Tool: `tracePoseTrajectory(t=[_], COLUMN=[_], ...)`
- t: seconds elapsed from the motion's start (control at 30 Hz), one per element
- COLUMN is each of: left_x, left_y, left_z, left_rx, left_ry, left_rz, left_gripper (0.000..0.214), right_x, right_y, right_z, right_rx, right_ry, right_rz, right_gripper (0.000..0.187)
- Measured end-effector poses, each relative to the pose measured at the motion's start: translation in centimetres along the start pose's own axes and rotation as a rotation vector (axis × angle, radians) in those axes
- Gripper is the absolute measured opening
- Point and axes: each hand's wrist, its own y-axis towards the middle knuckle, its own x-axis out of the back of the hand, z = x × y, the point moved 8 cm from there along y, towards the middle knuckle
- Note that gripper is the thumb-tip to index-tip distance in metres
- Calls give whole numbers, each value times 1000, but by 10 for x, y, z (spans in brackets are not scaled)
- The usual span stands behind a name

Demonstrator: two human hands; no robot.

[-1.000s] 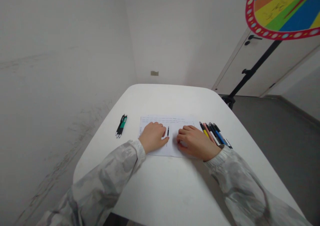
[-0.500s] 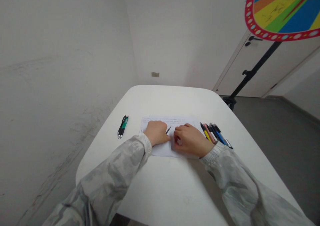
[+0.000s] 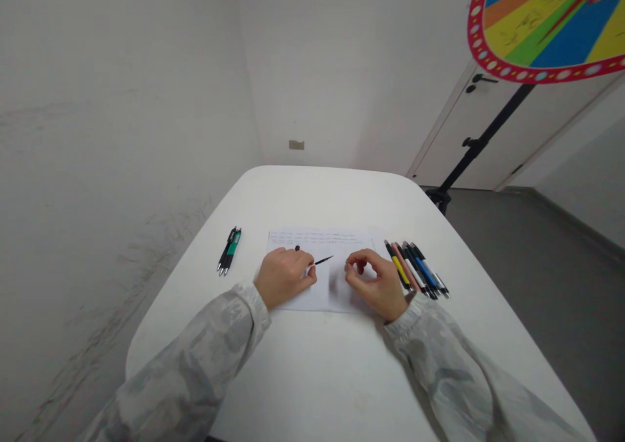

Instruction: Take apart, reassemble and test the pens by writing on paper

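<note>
My left hand (image 3: pixel 286 276) is closed in a pinch over the left part of a sheet of paper (image 3: pixel 322 302). From its fingertips a thin dark pen refill (image 3: pixel 323 260) points right, its tip exposed. A small black end (image 3: pixel 297 248) shows just behind the knuckles; the rest of that piece is hidden. Across a gap, my right hand (image 3: pixel 375 282) hovers over the sheet's right part, thumb and forefinger brought together in a ring. Whatever small thing may be between those fingertips is too small to make out. Lines of handwriting run along the paper's far side.
Several pens (image 3: pixel 417 269) in black, yellow, pink, white and blue lie right of the paper. Black and green pens (image 3: pixel 229 252) lie at the left on the white table (image 3: pixel 332 198). Beyond the table's right edge stands a colourful wheel (image 3: pixel 551 25) on a black pole.
My hands have moved apart, the left one leftward and the right one slightly right. More of the refill shows, lying flatter, and the black end has come into sight behind the left knuckles.
</note>
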Motion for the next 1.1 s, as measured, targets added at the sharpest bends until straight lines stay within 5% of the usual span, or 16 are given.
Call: tracePoseTrajectory(t=[0.13, 0.47, 1.1], left_x=[10, 17, 20], left_y=[-6, -12, -12], left_z=[-3, 1, -6], left_rx=[-123, -152, -212], left_ry=[-25, -88, -61], left_rz=[-129, -131, -155], left_gripper=[9, 7, 9], right_x=[4, -1, 1], right_y=[-5, -14, -2], right_z=[-10, -25, -9], right_rx=[-34, -142, -13], right_ry=[35, 186, 254], right_rz=[-43, -52, -35], right_gripper=[11, 13, 4])
